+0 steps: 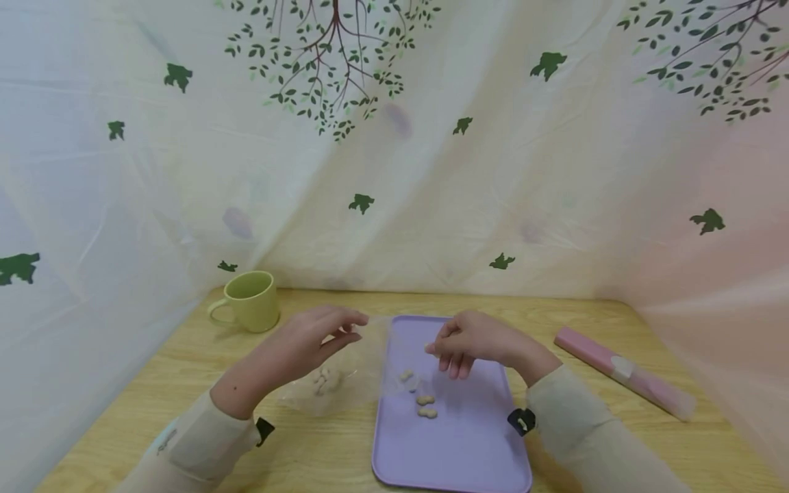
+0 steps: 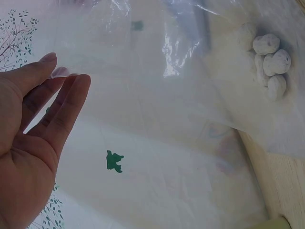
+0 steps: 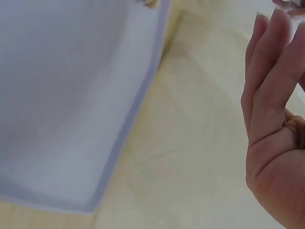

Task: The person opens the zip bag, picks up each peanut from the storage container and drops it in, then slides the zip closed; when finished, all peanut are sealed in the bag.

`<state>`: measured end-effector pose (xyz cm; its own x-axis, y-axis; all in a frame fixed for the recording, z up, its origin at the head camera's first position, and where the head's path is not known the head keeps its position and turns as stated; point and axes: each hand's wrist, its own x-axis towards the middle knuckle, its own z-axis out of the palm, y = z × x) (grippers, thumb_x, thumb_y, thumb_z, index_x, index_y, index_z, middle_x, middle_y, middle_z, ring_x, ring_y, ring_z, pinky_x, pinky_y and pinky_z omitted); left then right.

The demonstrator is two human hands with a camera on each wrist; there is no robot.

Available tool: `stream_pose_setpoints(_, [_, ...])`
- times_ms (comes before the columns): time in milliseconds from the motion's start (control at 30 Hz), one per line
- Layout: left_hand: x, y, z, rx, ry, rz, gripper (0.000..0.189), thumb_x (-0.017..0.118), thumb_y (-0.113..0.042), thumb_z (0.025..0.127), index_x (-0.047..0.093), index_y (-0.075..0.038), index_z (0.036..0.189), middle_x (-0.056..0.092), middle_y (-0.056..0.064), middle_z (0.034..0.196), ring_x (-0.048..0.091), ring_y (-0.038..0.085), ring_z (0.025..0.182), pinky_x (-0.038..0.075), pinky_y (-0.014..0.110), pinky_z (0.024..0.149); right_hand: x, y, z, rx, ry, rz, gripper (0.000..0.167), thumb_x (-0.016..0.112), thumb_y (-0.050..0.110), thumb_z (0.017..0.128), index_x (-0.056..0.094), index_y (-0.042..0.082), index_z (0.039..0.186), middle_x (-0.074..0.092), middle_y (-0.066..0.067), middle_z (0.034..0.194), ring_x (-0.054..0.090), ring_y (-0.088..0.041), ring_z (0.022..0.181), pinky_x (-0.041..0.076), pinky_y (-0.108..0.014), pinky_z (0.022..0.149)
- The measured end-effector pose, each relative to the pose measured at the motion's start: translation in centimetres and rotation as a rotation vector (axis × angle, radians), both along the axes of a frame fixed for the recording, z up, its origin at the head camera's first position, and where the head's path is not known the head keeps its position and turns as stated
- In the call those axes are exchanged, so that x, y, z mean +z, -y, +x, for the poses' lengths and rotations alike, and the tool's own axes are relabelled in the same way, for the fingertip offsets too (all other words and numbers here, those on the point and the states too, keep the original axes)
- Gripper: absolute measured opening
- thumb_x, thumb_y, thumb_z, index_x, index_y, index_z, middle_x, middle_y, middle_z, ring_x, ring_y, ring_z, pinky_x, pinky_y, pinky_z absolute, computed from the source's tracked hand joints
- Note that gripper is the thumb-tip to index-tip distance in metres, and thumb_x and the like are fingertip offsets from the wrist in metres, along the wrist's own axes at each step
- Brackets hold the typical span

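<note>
Head view shows the left hand [image 1: 294,349] pinching a clear plastic bag [image 1: 365,356]; the right hand [image 1: 481,340] has bent fingers, holding what I cannot tell; several pale peanuts [image 1: 323,381] already look bagged, two tan peanuts [image 1: 427,413] lie loose on the rectangular purple tray [image 1: 468,445]; those near the film's edge are unclear.

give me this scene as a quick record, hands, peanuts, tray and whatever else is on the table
left hand: left hand pinches clear plastic between thumb and fingers
right hand: right hand above the tray; grip unclear
tray: purple tray, flat on wooden table
tray peanuts: at least two peanuts
other peanuts: clustered left of tray, seen through the plastic
back left: green mug, upright
right of tray: pink roll
</note>
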<state>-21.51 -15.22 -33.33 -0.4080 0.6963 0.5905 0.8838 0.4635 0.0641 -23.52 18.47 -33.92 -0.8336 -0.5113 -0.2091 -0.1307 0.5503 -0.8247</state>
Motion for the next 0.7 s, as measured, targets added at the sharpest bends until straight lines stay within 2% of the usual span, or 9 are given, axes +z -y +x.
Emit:
stream_pose_setpoints(267, [-0.3, -0.2, -0.1, 0.011, 0.004, 0.009, 0.031, 0.080, -0.008, 0.096, 0.072, -0.013, 0.125, 0.079, 0.000, 0.115, 0.078, 0.010, 0.095, 0.067, 0.022, 0.083, 1.1, 0.8, 0.9, 0.029, -0.026, -0.083, 0.033, 0.077, 0.039, 0.100, 0.075, 0.006, 0.102, 0.081, -0.011, 0.088, 0.073, -0.018, 0.063, 0.069, -0.039, 0.066])
stream_pose_setpoints(567, [-0.4, -0.2, 0.0, 0.010, 0.013, 0.004, 0.031, 0.079, -0.008, 0.096, 0.072, -0.013, 0.126, 0.079, 0.000, 0.115, 0.078, 0.010, 0.094, 0.067, 0.023, 0.082, 1.5, 3.5, 1.8, 0.023, -0.023, -0.094, 0.033, 0.078, 0.041, 0.098, 0.075, 0.008, 0.100, 0.081, -0.009, 0.089, 0.075, -0.021, 0.066, 0.069, -0.041, 0.066])
stream_pose_setpoints(700, [-0.2, -0.2, -0.2, 0.010, 0.005, 0.009, 0.032, 0.080, -0.006, 0.095, 0.071, -0.013, 0.126, 0.079, 0.001, 0.114, 0.078, 0.011, 0.094, 0.067, 0.023, 0.083, 1.8, 4.2, 1.7, 0.021, -0.031, -0.093, 0.032, 0.078, 0.040, 0.098, 0.075, 0.008, 0.099, 0.081, -0.015, 0.092, 0.076, -0.021, 0.068, 0.069, -0.040, 0.064])
